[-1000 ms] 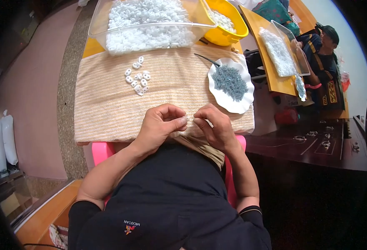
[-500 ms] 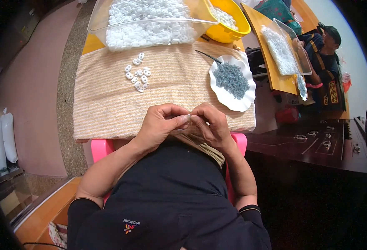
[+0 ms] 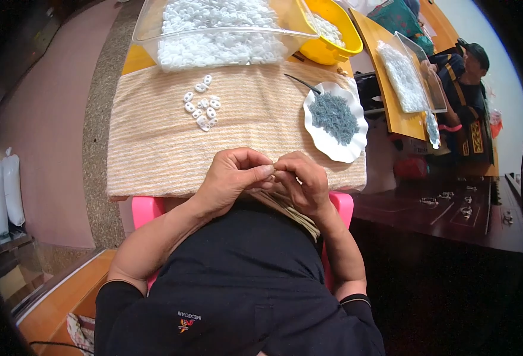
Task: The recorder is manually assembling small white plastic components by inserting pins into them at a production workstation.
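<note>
My left hand [image 3: 233, 176] and my right hand [image 3: 304, 180] meet fingertip to fingertip over the near edge of the striped cloth [image 3: 154, 160]. Both are closed in a pinch around something tiny, mostly hidden by the fingers. Ahead of them lies a loose group of small white oval plastic pieces with two holes [image 3: 198, 113]. To the right, a wavy-rimmed white dish [image 3: 318, 137] holds a heap of small grey-blue pieces [image 3: 334, 116]. A thin dark stick [image 3: 300, 82] leans on the dish's far rim.
A clear plastic bin [image 3: 148, 47] full of white pieces stands at the far side, with a yellow basin [image 3: 323, 54] beside it. Past the right edge, a person [image 3: 460, 74] sits at another table [image 3: 395, 118] with a similar bin. A dark carved wooden surface [image 3: 445, 207] lies at right.
The whole view has shifted slightly. My fingertips have adjusted a little, still pressed together, with the right fingers curled a bit further in.
</note>
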A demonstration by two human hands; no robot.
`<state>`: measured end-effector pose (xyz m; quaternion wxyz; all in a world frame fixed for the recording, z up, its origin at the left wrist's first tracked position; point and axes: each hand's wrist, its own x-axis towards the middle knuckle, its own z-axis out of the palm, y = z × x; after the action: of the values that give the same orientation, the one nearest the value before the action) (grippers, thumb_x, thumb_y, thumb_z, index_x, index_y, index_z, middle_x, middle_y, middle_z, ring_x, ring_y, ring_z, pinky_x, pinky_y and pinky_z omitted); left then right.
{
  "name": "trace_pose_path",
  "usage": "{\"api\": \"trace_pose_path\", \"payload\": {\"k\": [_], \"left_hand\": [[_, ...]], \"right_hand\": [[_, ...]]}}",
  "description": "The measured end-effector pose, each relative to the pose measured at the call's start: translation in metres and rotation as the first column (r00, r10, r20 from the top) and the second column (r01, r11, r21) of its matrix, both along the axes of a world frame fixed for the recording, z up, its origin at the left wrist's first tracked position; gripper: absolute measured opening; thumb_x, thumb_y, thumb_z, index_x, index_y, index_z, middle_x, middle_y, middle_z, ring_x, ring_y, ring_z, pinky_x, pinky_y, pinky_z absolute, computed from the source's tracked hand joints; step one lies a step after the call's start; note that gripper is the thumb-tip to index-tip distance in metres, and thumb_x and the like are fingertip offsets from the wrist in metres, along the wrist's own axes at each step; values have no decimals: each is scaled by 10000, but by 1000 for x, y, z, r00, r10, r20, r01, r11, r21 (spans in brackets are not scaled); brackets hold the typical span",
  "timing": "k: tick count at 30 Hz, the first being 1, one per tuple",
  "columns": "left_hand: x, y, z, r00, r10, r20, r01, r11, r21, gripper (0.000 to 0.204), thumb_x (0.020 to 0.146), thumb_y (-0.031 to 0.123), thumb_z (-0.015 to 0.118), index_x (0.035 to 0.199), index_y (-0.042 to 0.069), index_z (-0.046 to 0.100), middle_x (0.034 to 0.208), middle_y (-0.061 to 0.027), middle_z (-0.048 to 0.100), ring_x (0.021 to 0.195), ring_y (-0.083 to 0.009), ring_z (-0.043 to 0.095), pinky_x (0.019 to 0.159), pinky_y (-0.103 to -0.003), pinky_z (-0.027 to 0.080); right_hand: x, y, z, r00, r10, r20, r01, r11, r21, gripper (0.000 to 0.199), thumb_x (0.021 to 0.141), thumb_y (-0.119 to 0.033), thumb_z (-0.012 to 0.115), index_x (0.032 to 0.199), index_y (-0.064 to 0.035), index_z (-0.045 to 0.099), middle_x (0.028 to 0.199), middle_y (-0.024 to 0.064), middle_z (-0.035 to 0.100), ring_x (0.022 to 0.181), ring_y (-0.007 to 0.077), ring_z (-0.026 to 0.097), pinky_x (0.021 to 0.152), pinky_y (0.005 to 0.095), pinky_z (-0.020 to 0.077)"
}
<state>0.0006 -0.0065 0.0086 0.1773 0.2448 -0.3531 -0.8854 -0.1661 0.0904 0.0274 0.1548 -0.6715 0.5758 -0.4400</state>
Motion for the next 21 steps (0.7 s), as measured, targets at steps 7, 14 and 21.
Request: {"api": "trace_pose_path", "payload": {"k": [7, 14, 21], "left_hand": [[1, 0, 1, 1000, 3, -20, -2, 999, 49, 135, 900, 45, 652, 1023, -8, 635, 910, -79, 680, 773, -135, 677, 711, -247, 584], [-1, 0, -1, 999, 0, -35, 3, 997, 78, 194, 907, 24, 631, 1097, -15, 621, 975, -87, 674, 856, -137, 669, 784, -258, 582], [-2, 0, -5, 997, 60, -51, -56, 995, 77, 188, 905, 14, 632, 1085, -30, 597, 964, -83, 662, 835, -129, 665, 777, -249, 584]], "right_hand": [[10, 4, -8, 976, -57, 212, 50, 998, 39, 83, 863, 44, 626, 940, 19, 609, 856, 103, 624, 747, 176, 592, 660, 269, 468], [12, 4, -11, 926, -136, 352, 75, 981, 180, 40, 928, 11, 565, 947, 28, 596, 897, 62, 598, 794, 103, 551, 708, 228, 444], [9, 5, -15, 916, -148, 374, 63, 971, 229, 44, 929, -14, 588, 940, 26, 603, 883, 71, 591, 806, 134, 575, 712, 250, 471]]}}
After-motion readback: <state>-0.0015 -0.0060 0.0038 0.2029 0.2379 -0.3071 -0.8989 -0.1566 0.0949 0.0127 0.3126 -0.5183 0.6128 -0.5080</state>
